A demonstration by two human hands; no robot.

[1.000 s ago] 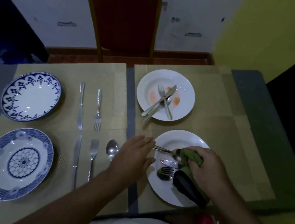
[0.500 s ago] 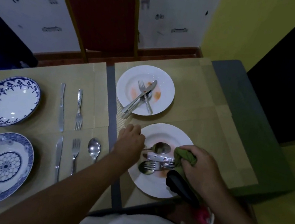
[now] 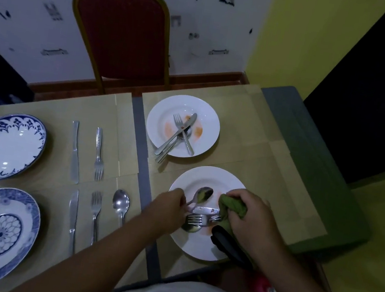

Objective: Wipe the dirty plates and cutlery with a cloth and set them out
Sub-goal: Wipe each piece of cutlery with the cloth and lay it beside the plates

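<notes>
Change: a second ago the crumpled green cloth [image 3: 233, 206] was bunched round the bowl of the shiny steel spoon [image 3: 204, 193]; now we see the bowl bare, lying between the two hands and just beyond their knuckles, over the near round white plate [image 3: 210, 173]

Left hand [image 3: 170, 207] still pinches the spoon's handle, fingers curled tight. Right hand [image 3: 250, 218] grips the cloth in a closed fist and has drawn back toward its own side, cloth now touching the handle end of the steel table knife [image 3: 204, 210]

The bowl looks dark. It could be leftover dirt or just a reflection; the light is too dim to tell

We read this as the spoon's wipe done or nearly done. It likely goes out left of the left hand, where a steel knife and fork pair [image 3: 98, 155] has no spoon

The steel fork [image 3: 194, 219] under the hands and the stained far white plate [image 3: 206, 113] beyond them are still unwiped
</notes>
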